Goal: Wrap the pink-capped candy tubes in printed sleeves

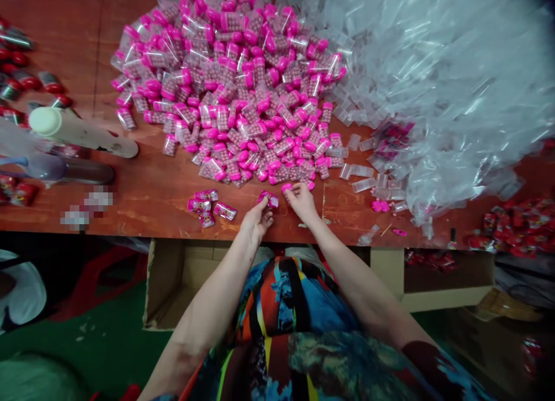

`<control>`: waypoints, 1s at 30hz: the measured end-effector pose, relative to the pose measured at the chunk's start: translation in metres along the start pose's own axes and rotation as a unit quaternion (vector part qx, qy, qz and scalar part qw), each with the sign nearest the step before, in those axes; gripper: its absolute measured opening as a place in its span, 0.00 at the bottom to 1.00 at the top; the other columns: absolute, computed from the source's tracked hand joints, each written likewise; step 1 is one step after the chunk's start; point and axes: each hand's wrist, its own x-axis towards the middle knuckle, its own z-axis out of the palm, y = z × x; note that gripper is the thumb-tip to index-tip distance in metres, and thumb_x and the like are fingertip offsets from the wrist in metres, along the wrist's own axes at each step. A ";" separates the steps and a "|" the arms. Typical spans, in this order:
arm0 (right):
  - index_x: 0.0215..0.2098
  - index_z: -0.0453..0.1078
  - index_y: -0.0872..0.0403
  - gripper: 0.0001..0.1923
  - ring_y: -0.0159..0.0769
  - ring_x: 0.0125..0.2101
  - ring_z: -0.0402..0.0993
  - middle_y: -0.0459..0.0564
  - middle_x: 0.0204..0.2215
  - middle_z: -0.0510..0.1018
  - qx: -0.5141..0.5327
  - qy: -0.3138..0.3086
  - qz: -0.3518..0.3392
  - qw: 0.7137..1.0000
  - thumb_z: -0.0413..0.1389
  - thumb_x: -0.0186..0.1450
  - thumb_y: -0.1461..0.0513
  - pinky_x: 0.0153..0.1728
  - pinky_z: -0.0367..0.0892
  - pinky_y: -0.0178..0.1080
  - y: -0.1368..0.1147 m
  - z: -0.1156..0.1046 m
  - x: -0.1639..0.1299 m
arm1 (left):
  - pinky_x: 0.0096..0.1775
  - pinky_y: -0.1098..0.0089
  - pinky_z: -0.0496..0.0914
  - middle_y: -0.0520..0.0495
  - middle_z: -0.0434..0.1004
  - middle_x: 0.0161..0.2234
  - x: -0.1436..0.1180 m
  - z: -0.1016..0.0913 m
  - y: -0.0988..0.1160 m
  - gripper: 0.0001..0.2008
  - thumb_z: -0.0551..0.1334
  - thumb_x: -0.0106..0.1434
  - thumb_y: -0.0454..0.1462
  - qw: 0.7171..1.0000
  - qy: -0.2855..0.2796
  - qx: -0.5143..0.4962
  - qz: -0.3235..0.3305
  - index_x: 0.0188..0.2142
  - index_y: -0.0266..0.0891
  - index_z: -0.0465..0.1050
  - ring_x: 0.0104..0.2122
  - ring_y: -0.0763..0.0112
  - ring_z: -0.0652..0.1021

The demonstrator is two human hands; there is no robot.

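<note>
My left hand [259, 217] is closed on a small printed pink packet [269, 200] just above the tabletop. Beside it, my right hand [300, 202] pinches a bright pink cap [287, 187] at the front edge of a pile; my fingers hide whatever the cap belongs to. That pile [243, 95] is a wide heap of small clear bottles with pink caps, filled with pale pink beads. Left of my hands lie several printed pink packets [199, 205] like the one in my left hand.
Clear plastic bags [468, 100] and loose empty clear tubes [363, 185] cover the right side of the wooden table [143, 187]. White and brown cylinders [87, 132] lie at left. Red packets [520, 225] are heaped far right. Below the edge are cardboard boxes [169, 285].
</note>
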 end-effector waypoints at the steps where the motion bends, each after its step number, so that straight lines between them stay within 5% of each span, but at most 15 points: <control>1: 0.46 0.67 0.47 0.21 0.45 0.36 0.81 0.47 0.33 0.80 0.041 0.001 0.010 0.999 0.64 0.74 0.41 0.40 0.79 0.45 0.000 -0.001 -0.007 | 0.28 0.72 0.67 0.54 0.75 0.24 -0.003 0.001 0.000 0.15 0.75 0.78 0.39 1.000 -0.001 -0.007 -0.004 0.35 0.40 0.76 0.21 0.75 0.72; 5: 0.48 0.64 0.46 0.31 0.40 0.30 0.80 0.43 0.32 0.81 0.154 0.003 0.026 0.988 0.63 0.67 0.32 0.32 0.79 0.41 -0.007 -0.004 -0.044 | 0.27 0.74 0.66 0.55 0.75 0.25 -0.015 0.006 -0.001 0.15 0.69 0.83 0.37 0.999 -0.010 -0.033 -0.014 0.35 0.40 0.75 0.20 0.77 0.72; 10: 0.47 0.69 0.47 0.28 0.42 0.32 0.82 0.47 0.36 0.84 0.158 0.029 0.008 0.987 0.67 0.66 0.37 0.34 0.80 0.44 -0.018 -0.009 -0.077 | 0.26 0.75 0.67 0.55 0.78 0.25 -0.025 0.010 -0.005 0.15 0.70 0.83 0.36 0.998 -0.022 -0.056 -0.010 0.36 0.40 0.77 0.20 0.78 0.73; 16: 0.46 0.70 0.48 0.25 0.44 0.35 0.83 0.51 0.36 0.85 0.090 0.067 -0.026 0.993 0.63 0.68 0.39 0.40 0.80 0.47 -0.024 -0.013 -0.083 | 0.28 0.74 0.68 0.53 0.80 0.25 -0.030 0.005 -0.006 0.11 0.77 0.75 0.33 0.998 -0.028 -0.053 0.014 0.35 0.38 0.80 0.22 0.76 0.74; 21: 0.47 0.71 0.49 0.25 0.44 0.36 0.82 0.51 0.36 0.86 0.095 0.079 -0.022 0.992 0.64 0.68 0.39 0.41 0.80 0.46 -0.026 -0.013 -0.085 | 0.26 0.75 0.66 0.52 0.81 0.24 -0.038 0.001 -0.002 0.11 0.68 0.80 0.32 0.998 -0.058 -0.025 0.024 0.37 0.36 0.80 0.20 0.78 0.72; 30: 0.49 0.70 0.48 0.26 0.39 0.35 0.82 0.46 0.36 0.83 0.188 0.029 0.017 0.982 0.69 0.66 0.41 0.34 0.76 0.41 -0.019 -0.009 -0.095 | 0.25 0.76 0.63 0.53 0.78 0.23 -0.034 -0.008 -0.006 0.12 0.70 0.79 0.32 0.998 -0.033 -0.003 0.045 0.35 0.37 0.79 0.20 0.78 0.71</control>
